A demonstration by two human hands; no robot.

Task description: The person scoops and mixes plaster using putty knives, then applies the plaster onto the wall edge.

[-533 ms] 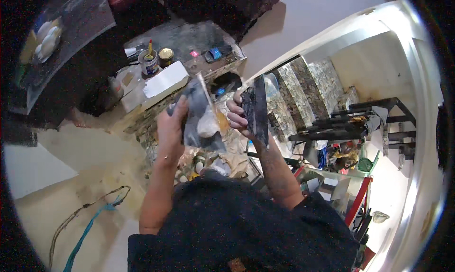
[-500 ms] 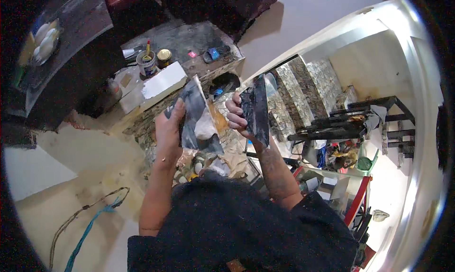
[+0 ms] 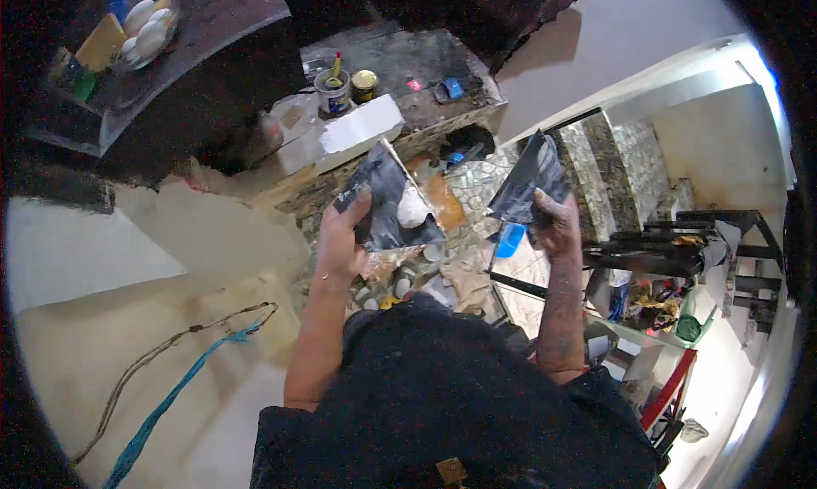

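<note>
My left hand (image 3: pixel 340 238) grips the near left edge of a flat dark plate (image 3: pixel 379 200), thumb on top. A lump of white putty-like paste (image 3: pixel 413 208) sits toward that plate's right side, and pale smears streak its surface. Over to the right, my right hand (image 3: pixel 557 221) is closed on a second flat dark plate (image 3: pixel 529 178), its thumb against the lower right part of the face. This second plate is tilted up, with whitish streaks. A gap separates the two plates, and most fingers are hidden behind them.
Stone-patterned steps (image 3: pixel 587 174) rise at the right beside a black metal frame (image 3: pixel 681 242). On the ledge ahead stand a paint bucket (image 3: pixel 332 93), a tin (image 3: pixel 364 85) and a white block (image 3: pixel 362 125). A blue rope (image 3: pixel 162 412) hangs at the left.
My right hand has turned its plate from nearly edge-on to showing its broad face, and moved right. The view has shifted, so the surroundings sit further right.
</note>
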